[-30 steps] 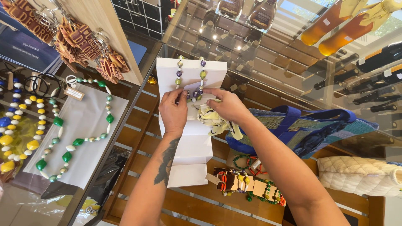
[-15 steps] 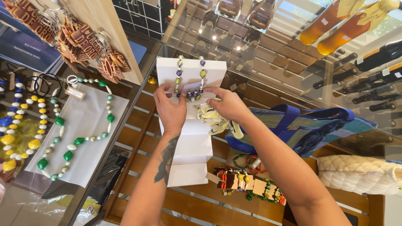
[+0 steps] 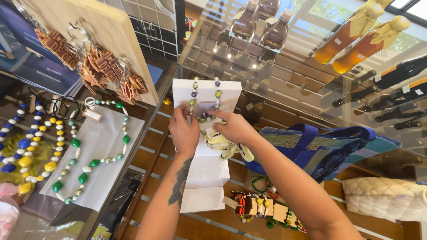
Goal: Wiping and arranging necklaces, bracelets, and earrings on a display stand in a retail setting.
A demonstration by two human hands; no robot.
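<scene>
over the glass shelf, both hands meet at a bead necklace [image 3: 205, 98] draped on a white stand [image 3: 204, 169]. left hand [image 3: 184, 133] and right hand [image 3: 233, 128] fingers pinch its lowest beads; strands run upward, away from them.

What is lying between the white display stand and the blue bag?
In the head view, a pale yellow cloth lies between the white display stand and the blue bag, under the right hand.
</scene>
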